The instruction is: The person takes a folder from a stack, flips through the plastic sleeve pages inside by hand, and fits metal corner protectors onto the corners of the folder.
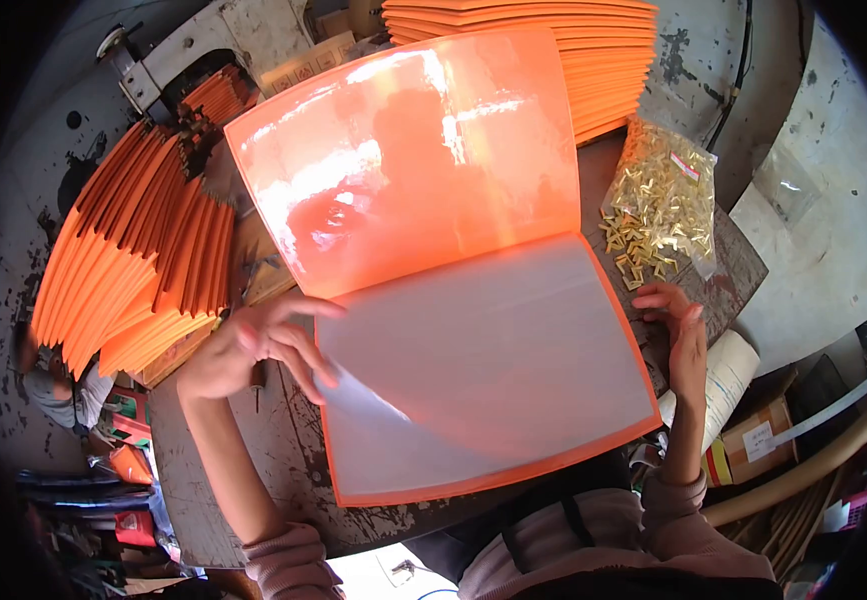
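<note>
An orange folder (423, 200) lies open on the worktable in front of me, its glossy cover raised at the back and reflecting light. Its lower inner side has a pale grey face (493, 350) with an orange border. My left hand (263, 345) is over the folder's left edge, fingers spread and slightly blurred; a bright streak shows on the grey face beside them. Just past the right edge, my right hand (675, 320) has bent fingers apart from the thumb, close to loose gold metal corners (638, 250). I see nothing held in either hand.
A clear plastic bag (678, 185) of gold corners stands at the right. Orange folders are stacked at the back (613, 70) and fanned at the left (143, 250). A white metal machine (203, 45) is behind them. Beside the table's right edge are a white roll (718, 385) and a cardboard box (758, 440).
</note>
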Available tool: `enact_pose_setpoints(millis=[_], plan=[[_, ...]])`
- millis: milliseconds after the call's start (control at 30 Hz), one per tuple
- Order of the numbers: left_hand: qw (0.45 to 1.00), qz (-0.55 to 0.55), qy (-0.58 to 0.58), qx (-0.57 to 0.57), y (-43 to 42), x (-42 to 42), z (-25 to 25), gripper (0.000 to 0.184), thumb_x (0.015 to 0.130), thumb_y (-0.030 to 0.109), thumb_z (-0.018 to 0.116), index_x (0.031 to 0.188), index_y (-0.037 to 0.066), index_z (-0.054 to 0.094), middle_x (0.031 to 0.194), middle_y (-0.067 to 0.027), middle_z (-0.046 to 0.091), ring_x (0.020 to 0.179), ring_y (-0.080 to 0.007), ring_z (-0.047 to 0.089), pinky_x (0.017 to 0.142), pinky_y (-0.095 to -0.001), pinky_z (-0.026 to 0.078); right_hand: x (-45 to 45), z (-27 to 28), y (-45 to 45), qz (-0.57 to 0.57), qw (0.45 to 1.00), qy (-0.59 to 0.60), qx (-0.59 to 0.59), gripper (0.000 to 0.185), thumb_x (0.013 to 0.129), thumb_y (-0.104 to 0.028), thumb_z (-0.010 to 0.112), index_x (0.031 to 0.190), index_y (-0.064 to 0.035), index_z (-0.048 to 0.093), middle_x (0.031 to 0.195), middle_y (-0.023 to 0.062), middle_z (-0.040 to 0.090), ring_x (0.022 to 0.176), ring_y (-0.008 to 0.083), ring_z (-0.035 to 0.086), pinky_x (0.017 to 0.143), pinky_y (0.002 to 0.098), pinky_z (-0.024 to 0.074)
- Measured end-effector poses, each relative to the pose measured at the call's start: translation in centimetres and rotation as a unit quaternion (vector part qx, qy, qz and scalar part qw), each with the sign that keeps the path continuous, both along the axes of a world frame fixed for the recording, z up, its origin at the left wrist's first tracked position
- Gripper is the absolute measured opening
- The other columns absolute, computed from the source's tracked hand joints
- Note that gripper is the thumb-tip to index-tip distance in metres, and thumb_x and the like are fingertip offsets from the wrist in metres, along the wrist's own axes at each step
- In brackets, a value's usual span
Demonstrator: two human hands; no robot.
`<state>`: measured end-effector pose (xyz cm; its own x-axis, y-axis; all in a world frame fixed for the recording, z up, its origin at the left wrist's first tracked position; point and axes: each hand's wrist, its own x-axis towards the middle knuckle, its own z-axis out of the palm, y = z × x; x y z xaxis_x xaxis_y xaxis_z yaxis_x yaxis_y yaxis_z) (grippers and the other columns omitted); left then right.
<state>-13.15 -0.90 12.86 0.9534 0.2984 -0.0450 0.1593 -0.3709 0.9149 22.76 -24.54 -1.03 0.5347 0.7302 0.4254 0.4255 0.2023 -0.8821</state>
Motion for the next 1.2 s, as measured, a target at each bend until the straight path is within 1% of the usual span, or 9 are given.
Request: enact_pose_setpoints(millis=[67,133,167,267,300,400,467,567,1200], plan=[[0.999,0.021,-0.017,-0.035,1.1,-0.4,-0.1,0.091,0.084,0.071,0.027,0.119,-0.011,0.043,0.076,-0.0216,0.065,0.064,-0.0281,0.067,0.062,-0.0346,0.055,0.1,0.2,-0.2,0.012,1.0,-0.001,-0.002,0.07,0.099,-0.047,0.016,0.098,0.0048,0.063,0.107,0.0128,0.058,0.097,0.0227,0.055,0.084,0.0328,0.0421],[0.992,0.032,-0.066,-0.101,2.9,-0.2,-1.3,0.069,0.094,0.054,0.034,0.122,-0.007,0.042,0.095,-0.0162,0.065,0.092,-0.0262,0.064,0.088,-0.0375,0.047,0.2,0.6,-0.4,0.102,0.994,-0.032,-0.031,0.06,0.098,-0.044,0.027,0.105,0.0028,0.063,0.118,0.0154,0.055,0.112,0.028,0.051,0.097,0.0404,0.0363],[0.992,0.034,-0.068,-0.102,2.8,0.4,-2.3,0.069,0.094,0.054,0.034,0.122,-0.007,0.042,0.095,-0.0162,0.065,0.092,-0.0262,0.064,0.088,-0.0375,0.047,-0.1,1.3,-0.4,0.104,0.993,-0.033,-0.033,0.06,0.098,-0.044,0.027,0.105,0.0028,0.063,0.118,0.0154,0.055,0.112,0.028,0.051,0.097,0.0404,0.0363],[0.979,0.117,-0.009,0.169,0.3,5.0,-5.1,0.051,0.093,0.04,0.046,0.128,0.003,0.043,0.119,-0.0192,0.054,0.114,-0.0267,0.053,0.095,-0.0414,0.042,-2.1,3.1,0.4,0.195,0.874,-0.397,-0.203,0.05,0.09,-0.037,0.051,0.128,-0.0048,0.049,0.143,0.0151,0.035,0.136,0.0291,0.026,0.109,0.0535,0.0172],[0.954,0.095,0.001,0.285,-0.8,6.3,-6.3,0.053,0.091,0.042,0.048,0.13,0.007,0.042,0.13,-0.0211,0.047,0.121,-0.0274,0.048,0.097,-0.0417,0.041,-3.1,3.6,0.8,0.2,0.873,-0.397,-0.2,0.05,0.09,-0.037,0.051,0.128,-0.0048,0.049,0.143,0.0151,0.035,0.136,0.0291,0.026,0.109,0.0535,0.0172],[0.933,0.058,0.046,0.353,-4.4,8.9,-9.4,0.058,0.089,0.042,0.051,0.138,0.015,0.036,0.145,-0.0193,0.028,0.134,-0.0297,0.03,0.106,-0.0463,0.029,-5.2,4.8,2.4,0.292,0.776,-0.511,-0.228,0.073,0.086,-0.052,0.049,0.14,-0.0074,0.031,0.147,0.0132,0.027,0.137,0.027,0.024,0.109,0.052,0.0182],[0.841,0.037,0.093,0.532,-5.9,9.8,-10.6,0.06,0.089,0.044,0.05,0.141,0.019,0.032,0.149,-0.0174,0.018,0.138,-0.0315,0.02,0.11,-0.0499,0.018,-4.6,4.5,3.8,0.31,0.764,-0.522,-0.217,0.073,0.086,-0.052,0.048,0.141,-0.0073,0.03,0.147,0.0129,0.027,0.138,0.0262,0.023,0.109,0.0511,0.0183],[0.862,0.023,0.109,0.494,-5.3,9.6,-10.4,0.06,0.09,0.045,0.048,0.142,0.021,0.03,0.151,-0.0153,0.015,0.14,-0.0298,0.013,0.111,-0.0515,0.01,-3.0,3.7,6.7,0.306,0.762,-0.529,-0.214,0.072,0.088,-0.051,0.047,0.142,-0.0073,0.028,0.148,0.0122,0.024,0.139,0.025,0.021,0.111,0.0491,0.0173],[0.882,0.013,0.165,0.441,-4.0,7.9,-9.2,0.059,0.092,0.047,0.042,0.144,0.023,0.025,0.152,-0.0099,0.014,0.14,-0.031,0.012,0.111,-0.0528,0.009,-3.5,3.7,4.8,0.233,0.792,-0.524,-0.208,0.075,0.085,-0.052,0.05,0.14,-0.0059,0.03,0.146,0.02,0.024,0.136,0.0332,0.024,0.11,0.0498,0.019]])
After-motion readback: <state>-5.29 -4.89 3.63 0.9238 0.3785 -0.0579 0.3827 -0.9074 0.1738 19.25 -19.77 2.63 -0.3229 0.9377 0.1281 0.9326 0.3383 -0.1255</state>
